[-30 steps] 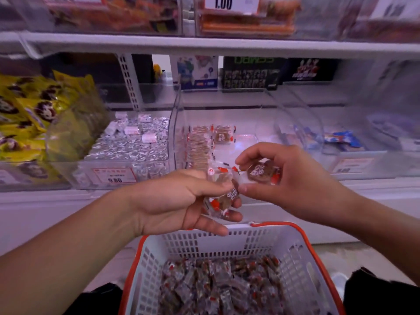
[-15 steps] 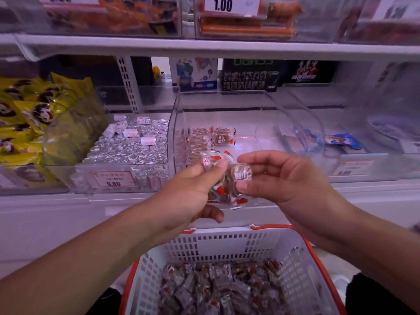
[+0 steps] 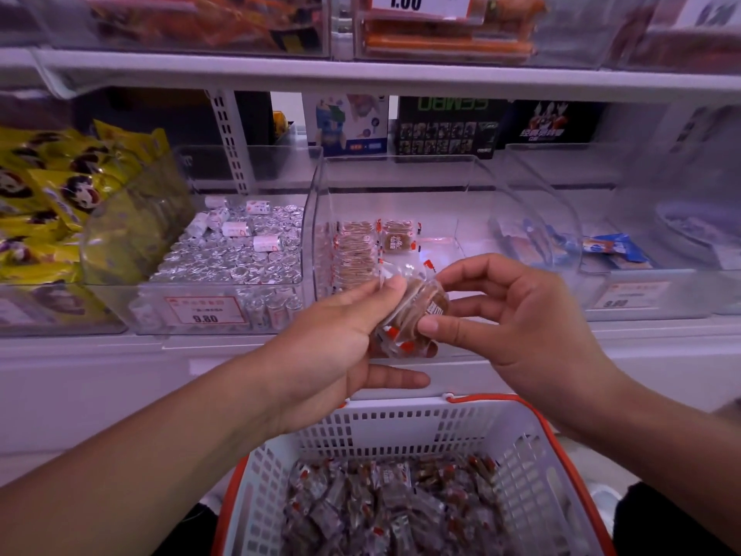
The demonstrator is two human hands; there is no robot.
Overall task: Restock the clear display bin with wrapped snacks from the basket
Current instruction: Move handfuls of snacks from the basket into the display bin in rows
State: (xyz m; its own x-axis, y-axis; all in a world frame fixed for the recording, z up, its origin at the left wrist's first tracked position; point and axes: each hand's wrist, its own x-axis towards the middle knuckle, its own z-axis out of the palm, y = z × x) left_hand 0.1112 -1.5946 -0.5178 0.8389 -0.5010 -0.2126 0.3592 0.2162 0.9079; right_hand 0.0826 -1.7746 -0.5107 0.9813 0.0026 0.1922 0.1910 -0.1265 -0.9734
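Note:
My left hand (image 3: pixel 333 339) and my right hand (image 3: pixel 509 315) together hold a small stack of brown wrapped snacks (image 3: pixel 413 315) in clear wrappers with red ends, just in front of the clear display bin (image 3: pixel 473 182). Thumb and fingers of both hands pinch the stack from either side. Inside the bin a row of the same snacks (image 3: pixel 357 246) stands on edge at the left, with one lying flat behind it. Below, the white basket (image 3: pixel 405 427) with an orange rim holds many more wrapped snacks (image 3: pixel 393 507).
A bin of silver-wrapped sweets (image 3: pixel 236 258) with a 9.80 tag stands left of the display bin, and yellow panda bags (image 3: pixel 52 186) lie further left. A clear bin with blue packets (image 3: pixel 613 246) is to the right. A shelf edge (image 3: pixel 361 76) runs overhead.
Both hands have come together and risen toward the bin. The snack my right hand held apart now sits pressed against the stack in my left hand.

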